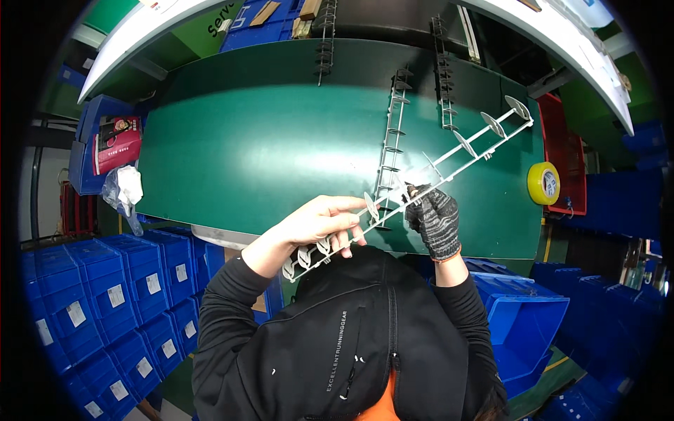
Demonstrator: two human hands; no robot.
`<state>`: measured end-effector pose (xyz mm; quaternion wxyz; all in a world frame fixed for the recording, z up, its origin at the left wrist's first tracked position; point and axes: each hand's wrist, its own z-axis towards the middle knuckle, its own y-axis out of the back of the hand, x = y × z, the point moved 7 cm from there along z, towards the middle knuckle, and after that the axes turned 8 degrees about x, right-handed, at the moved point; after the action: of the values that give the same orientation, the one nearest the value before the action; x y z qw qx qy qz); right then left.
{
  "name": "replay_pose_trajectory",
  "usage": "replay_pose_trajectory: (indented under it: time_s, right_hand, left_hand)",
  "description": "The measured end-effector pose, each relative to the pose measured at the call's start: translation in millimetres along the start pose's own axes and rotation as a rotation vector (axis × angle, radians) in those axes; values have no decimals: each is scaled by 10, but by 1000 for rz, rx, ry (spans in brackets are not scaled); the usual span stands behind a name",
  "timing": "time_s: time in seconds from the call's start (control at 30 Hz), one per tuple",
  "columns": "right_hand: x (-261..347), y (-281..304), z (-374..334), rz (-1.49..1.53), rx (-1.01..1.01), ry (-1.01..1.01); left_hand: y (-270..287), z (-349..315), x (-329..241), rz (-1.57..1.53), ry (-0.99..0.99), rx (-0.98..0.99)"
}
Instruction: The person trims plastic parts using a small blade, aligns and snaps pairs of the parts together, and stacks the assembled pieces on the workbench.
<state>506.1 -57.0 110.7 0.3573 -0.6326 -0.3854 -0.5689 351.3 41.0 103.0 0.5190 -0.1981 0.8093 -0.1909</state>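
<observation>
A long, light grey ladder-like frame [465, 167] with round discs along it slants over the green table, from near my chest up to the far right. My left hand [319, 223] is bare and grips its lower part, with the fingers around the rails beside a disc [371, 206]. Higher up, my right hand [437, 223], in a grey-black knitted glove, is closed at the lower rail. Whether a small tool is also in those gloved fingers, I cannot tell. Beneath, a second disc frame [392, 140] lies on the table, partly hidden by the held one.
More disc frames lie at the back: one [444, 77] right, another [326, 49] left of it. Yellow tape [543, 184] sits at the green table's [232, 154] right edge by a red crate [563, 140]. Blue bins [105, 281] stack left; an open blue bin [526, 326] stands right.
</observation>
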Motion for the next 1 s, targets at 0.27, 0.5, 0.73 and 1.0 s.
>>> replay_pose_trajectory:
  time_s: [0.27, 0.5, 0.73, 1.0]
  right_hand:
    - [-104, 357, -231, 94, -408, -90]
    - [539, 112, -109, -502, -301, 103]
    - [197, 103, 15, -183, -156, -140]
    - [139, 75, -53, 160, -122, -23]
  left_hand:
    - [65, 38, -20, 91, -98, -131]
    - [-17, 17, -173, 1067, -285, -506]
    - [-175, -1, -199, 1231, -514, -511]
    - [46, 68, 8, 654, -182, -322]
